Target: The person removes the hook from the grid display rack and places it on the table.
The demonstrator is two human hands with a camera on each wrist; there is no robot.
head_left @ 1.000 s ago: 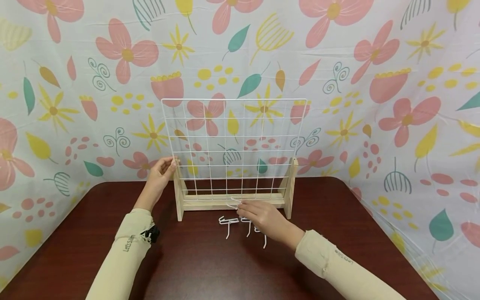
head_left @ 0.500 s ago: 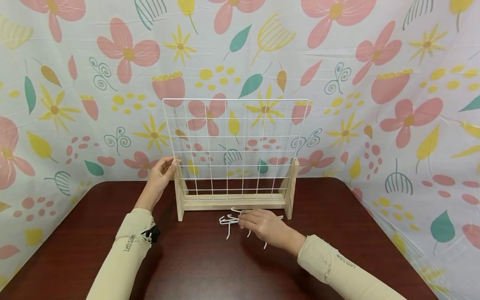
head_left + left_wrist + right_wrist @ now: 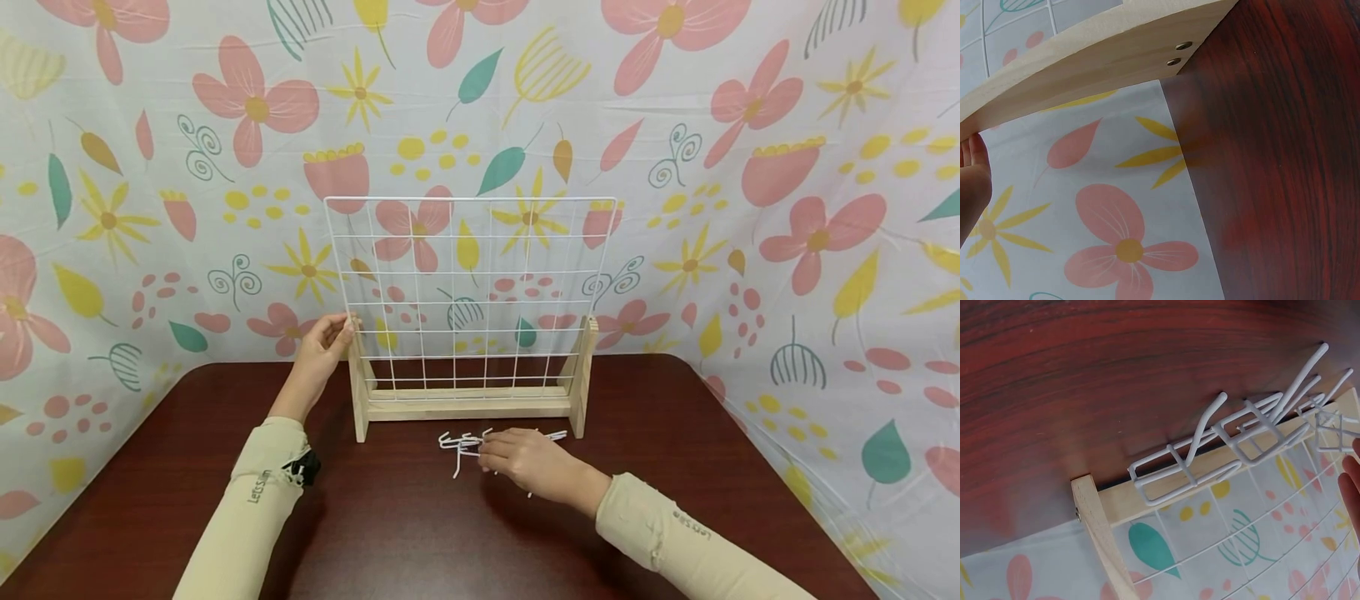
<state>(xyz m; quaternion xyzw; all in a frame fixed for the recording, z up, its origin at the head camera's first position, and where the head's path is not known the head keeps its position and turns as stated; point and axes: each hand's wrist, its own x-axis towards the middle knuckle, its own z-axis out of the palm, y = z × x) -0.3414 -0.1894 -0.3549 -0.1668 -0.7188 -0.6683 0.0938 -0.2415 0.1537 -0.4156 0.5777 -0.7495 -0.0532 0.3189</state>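
Note:
At the left side of a white wire grid panel (image 3: pixel 468 272), my left hand (image 3: pixel 318 343) pinches the top of the wooden stand (image 3: pixel 356 392). In the left wrist view the fingertips (image 3: pixel 979 150) lie against the wooden upright. My right hand (image 3: pixel 528 457) is low over the table, its fingers around a white wire hook (image 3: pixel 486 432). The fingers cover most of that hook. Other white wire hooks (image 3: pixel 457 454) lie in a row under and beside this hand. From the right wrist, their frames and upturned prongs (image 3: pixel 1210 419) show in front of the stand's bottom bar.
The dark red-brown table (image 3: pixel 390 533) has rounded back corners. Behind it hangs a floral cloth (image 3: pixel 675 275). The stand's right upright (image 3: pixel 582 379) stands just beyond the hooks, and screw heads (image 3: pixel 1183 45) show low on the left one.
My right hand has come down and slightly toward me, lowering a wire hook from near the stand's bottom bar to the row of hooks. The left hand stays at the stand.

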